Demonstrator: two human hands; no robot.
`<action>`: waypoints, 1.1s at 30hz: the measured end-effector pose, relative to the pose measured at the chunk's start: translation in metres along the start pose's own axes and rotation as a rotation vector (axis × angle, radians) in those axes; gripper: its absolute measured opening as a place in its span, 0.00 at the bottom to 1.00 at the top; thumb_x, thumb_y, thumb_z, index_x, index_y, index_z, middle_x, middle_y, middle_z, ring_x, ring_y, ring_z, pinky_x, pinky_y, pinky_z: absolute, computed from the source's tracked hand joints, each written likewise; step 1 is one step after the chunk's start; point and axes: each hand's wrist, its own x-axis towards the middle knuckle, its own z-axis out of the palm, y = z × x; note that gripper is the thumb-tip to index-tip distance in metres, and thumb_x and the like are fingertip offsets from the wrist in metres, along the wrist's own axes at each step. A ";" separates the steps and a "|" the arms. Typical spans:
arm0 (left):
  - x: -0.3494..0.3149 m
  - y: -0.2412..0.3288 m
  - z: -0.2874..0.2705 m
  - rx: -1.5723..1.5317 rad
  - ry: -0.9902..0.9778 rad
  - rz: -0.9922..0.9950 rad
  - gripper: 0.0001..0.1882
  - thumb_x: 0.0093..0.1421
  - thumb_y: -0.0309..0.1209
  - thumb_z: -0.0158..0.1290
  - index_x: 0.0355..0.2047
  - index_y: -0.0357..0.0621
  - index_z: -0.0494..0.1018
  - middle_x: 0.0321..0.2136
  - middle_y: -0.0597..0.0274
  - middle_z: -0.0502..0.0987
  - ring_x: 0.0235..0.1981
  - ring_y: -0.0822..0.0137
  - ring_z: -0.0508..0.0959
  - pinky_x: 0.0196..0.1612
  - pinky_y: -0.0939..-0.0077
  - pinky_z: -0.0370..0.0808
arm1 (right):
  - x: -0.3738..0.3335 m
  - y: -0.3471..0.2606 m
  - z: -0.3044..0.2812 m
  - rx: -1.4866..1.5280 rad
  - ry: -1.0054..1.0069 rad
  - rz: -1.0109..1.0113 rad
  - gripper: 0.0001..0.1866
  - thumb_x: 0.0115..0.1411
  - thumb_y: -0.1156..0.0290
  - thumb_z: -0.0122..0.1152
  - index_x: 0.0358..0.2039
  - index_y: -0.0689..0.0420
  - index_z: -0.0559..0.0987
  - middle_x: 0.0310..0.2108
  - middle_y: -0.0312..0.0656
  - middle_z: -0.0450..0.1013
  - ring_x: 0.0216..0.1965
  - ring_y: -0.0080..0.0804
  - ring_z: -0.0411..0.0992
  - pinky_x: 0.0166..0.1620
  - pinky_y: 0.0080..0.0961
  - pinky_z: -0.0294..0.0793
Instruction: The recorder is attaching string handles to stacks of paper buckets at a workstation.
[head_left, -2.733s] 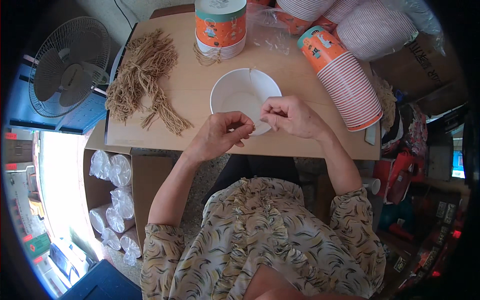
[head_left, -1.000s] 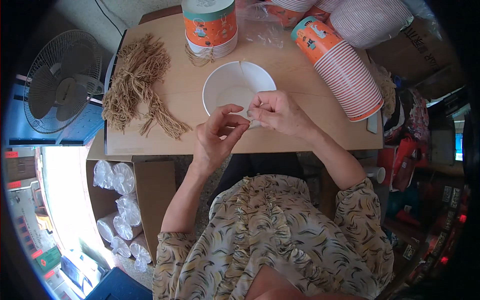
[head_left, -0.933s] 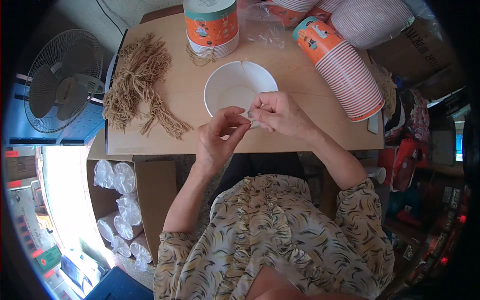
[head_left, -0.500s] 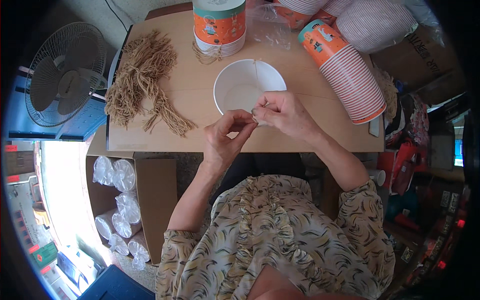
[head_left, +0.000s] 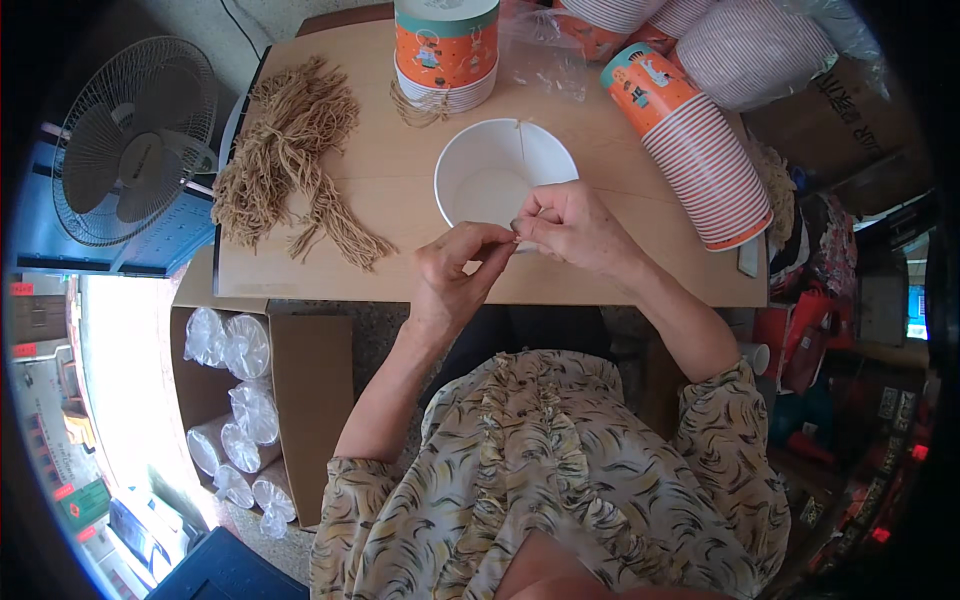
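A white-lined paper bucket [head_left: 465, 165] stands on the table with its mouth up. A thin tan cord [head_left: 521, 140] crosses its far rim and hangs down inside. Over the near rim, my left hand [head_left: 455, 265] and my right hand [head_left: 575, 230] meet, thumbs and forefingers pinched together. Between the fingertips shows a tiny tan bit that looks like the end of the cord, mostly covered by the fingers. To the left lies a large bundle of tan twine cords [head_left: 290, 150], some strands trailing toward the bucket.
An orange paper bucket stack [head_left: 445, 55] with cord loops stands behind. Nested buckets [head_left: 705, 165] lie at right, beside bagged stacks [head_left: 750, 50]. The wooden table [head_left: 350, 285] ends just before my body. A fan [head_left: 140, 145] and a carton of wrapped stacks [head_left: 310, 420] are at left.
The view has shifted slightly, so the table things sit a little farther right. Both hands keep their pinch at the bucket's near rim, with only small finger movement.
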 end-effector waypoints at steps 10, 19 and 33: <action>0.015 0.001 -0.011 -0.099 -0.180 -0.187 0.04 0.63 0.21 0.58 0.38 0.36 0.76 0.34 0.63 0.82 0.33 0.74 0.81 0.38 0.80 0.80 | -0.001 0.004 -0.007 0.017 0.076 0.001 0.06 0.63 0.74 0.57 0.35 0.65 0.78 0.18 0.31 0.71 0.21 0.14 0.67 0.25 0.19 0.66; 0.024 -0.004 -0.019 -0.338 -0.241 -0.462 0.05 0.67 0.24 0.55 0.41 0.34 0.73 0.35 0.58 0.82 0.39 0.71 0.83 0.43 0.79 0.82 | -0.022 0.019 -0.022 -0.315 -0.014 -0.424 0.08 0.58 0.80 0.61 0.39 0.60 0.79 0.31 0.36 0.74 0.28 0.21 0.73 0.31 0.22 0.72; 0.034 0.002 -0.017 -0.352 -0.316 -0.538 0.08 0.65 0.23 0.57 0.44 0.33 0.74 0.37 0.57 0.82 0.40 0.70 0.83 0.45 0.79 0.81 | -0.011 0.039 0.013 -0.451 0.452 -0.637 0.07 0.51 0.75 0.70 0.32 0.56 0.82 0.26 0.38 0.76 0.29 0.36 0.74 0.32 0.31 0.76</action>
